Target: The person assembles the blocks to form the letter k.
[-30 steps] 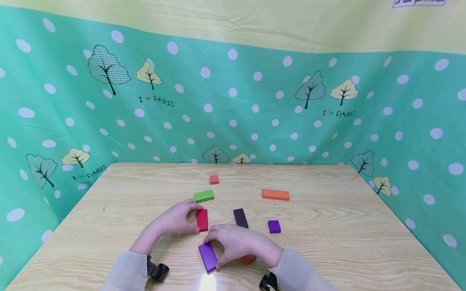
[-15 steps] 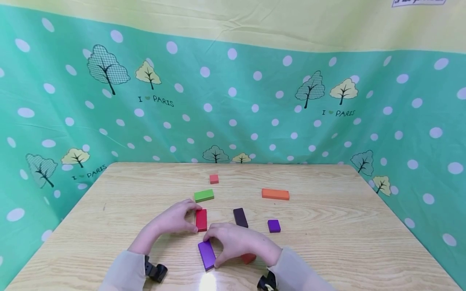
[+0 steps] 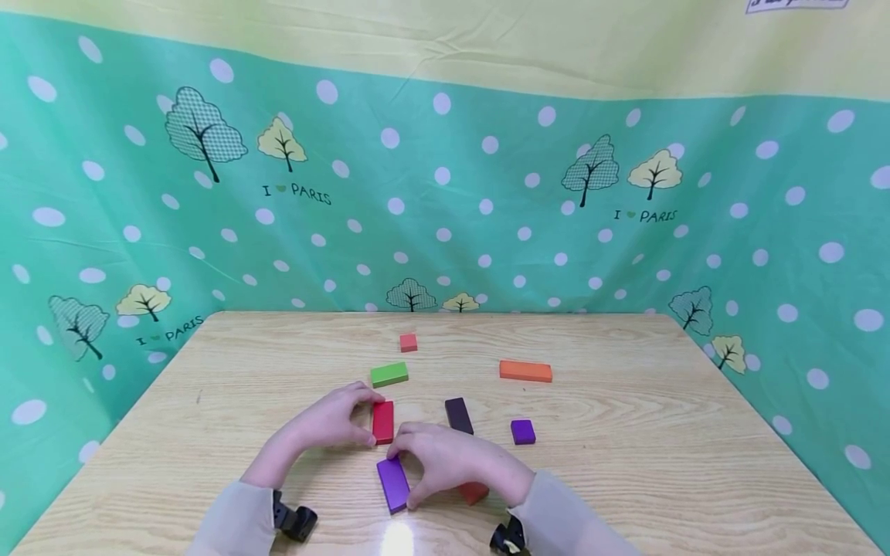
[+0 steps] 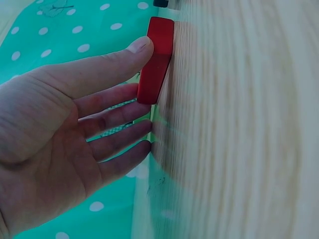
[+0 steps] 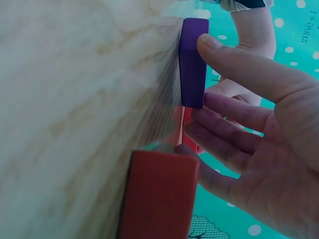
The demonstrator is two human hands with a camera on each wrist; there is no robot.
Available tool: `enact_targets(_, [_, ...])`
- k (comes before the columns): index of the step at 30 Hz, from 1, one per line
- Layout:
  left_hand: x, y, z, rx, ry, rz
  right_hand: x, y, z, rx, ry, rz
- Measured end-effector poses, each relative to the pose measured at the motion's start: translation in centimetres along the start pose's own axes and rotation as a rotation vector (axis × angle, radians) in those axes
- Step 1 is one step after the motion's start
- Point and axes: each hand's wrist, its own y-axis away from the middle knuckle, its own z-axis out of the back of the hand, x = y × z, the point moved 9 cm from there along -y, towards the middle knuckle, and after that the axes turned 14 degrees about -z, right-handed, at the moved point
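Observation:
My left hand (image 3: 338,417) holds a flat red block (image 3: 383,422) by its two ends, thumb at the near end and a finger at the far end. In the left wrist view the thumb presses the red block (image 4: 157,62) while the other fingers stay spread. My right hand (image 3: 445,463) spans a purple block (image 3: 393,485) the same way, just in front of the red one. The right wrist view has the thumb against the purple block (image 5: 193,64). Both blocks lie flat on the table, close together but apart.
A red-brown block (image 3: 473,492) sits partly hidden under my right wrist. Beyond it lie a black block (image 3: 459,415) and a small purple block (image 3: 523,432). Farther back are green (image 3: 389,374), orange (image 3: 525,371) and small red (image 3: 408,343) blocks on the wooden table (image 3: 660,463).
The purple block has slid slightly away from me and left with my right hand. My left hand and the red block have shifted a little left.

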Motion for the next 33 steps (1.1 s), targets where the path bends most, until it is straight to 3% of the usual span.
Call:
enact_targets(14, [-0.2, 0.1, 0.1, -0.007, 0.008, -0.03, -0.2, -0.6, 0.2, -0.017, -0.015, -0.045])
enact_targets(33, [-0.1, 0.1, 0.0, 0.002, 0.027, -0.02, -0.7, -1.1, 0.3, -0.034, -0.079, -0.131])
